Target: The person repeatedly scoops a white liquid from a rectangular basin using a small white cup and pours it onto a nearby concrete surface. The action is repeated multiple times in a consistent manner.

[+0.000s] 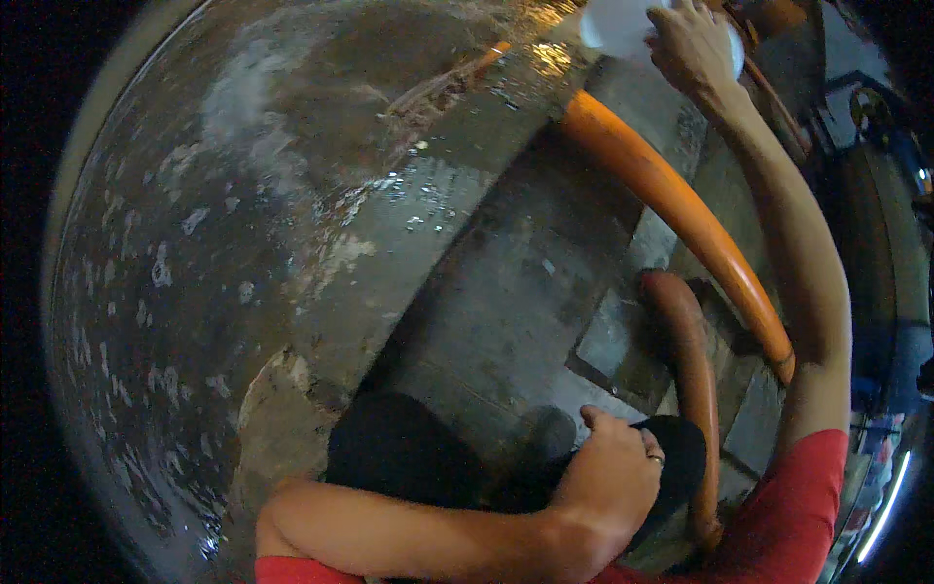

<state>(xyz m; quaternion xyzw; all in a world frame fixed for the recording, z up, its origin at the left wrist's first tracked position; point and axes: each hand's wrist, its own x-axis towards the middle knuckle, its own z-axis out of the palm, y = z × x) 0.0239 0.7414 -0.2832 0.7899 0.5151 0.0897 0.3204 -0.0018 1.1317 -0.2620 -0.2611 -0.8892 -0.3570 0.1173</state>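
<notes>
My right hand (689,41) is stretched far out at the top right, fingers bent over a smooth white object (615,27). That object looks like a plastic container, but the upper picture edge cuts it off. An orange hose (671,190) runs below the right forearm, its far end by the water. My left hand (613,472), with a ring on one finger, rests over my dark-clothed knee (681,453). Its thumb stands apart from the loosely bent fingers, and nothing shows in it.
Rippling brown water (243,185) fills the left side, beside a grey concrete ledge (486,282). A duller orange-brown hose (693,370) curves past my knee over paving slabs (605,336). Dark equipment (880,214) stands at the right, near a bright light strip (885,506).
</notes>
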